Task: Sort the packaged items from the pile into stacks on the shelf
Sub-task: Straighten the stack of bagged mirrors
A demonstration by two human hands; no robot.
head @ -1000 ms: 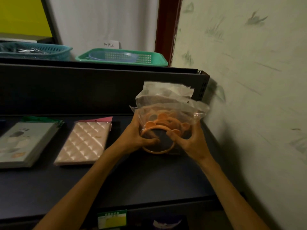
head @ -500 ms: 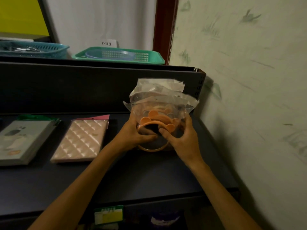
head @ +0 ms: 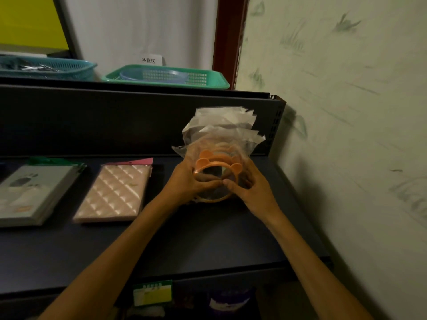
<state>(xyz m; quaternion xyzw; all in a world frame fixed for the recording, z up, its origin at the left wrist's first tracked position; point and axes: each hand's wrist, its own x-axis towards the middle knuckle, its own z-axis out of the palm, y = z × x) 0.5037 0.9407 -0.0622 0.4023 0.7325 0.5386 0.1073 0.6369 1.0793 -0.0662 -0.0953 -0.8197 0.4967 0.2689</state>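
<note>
Both hands hold a bundle of bagged orange rings on the shelf.

The left hand [head: 184, 183] and right hand [head: 250, 190] each have a grip closed around the bagged orange rings [head: 217, 162], which stand upright at the right end of the dark shelf [head: 161, 245]. Left of the rings lies a pink quilted pack [head: 113, 192]; farther left, a grey packaged stack [head: 32, 192].
</note>
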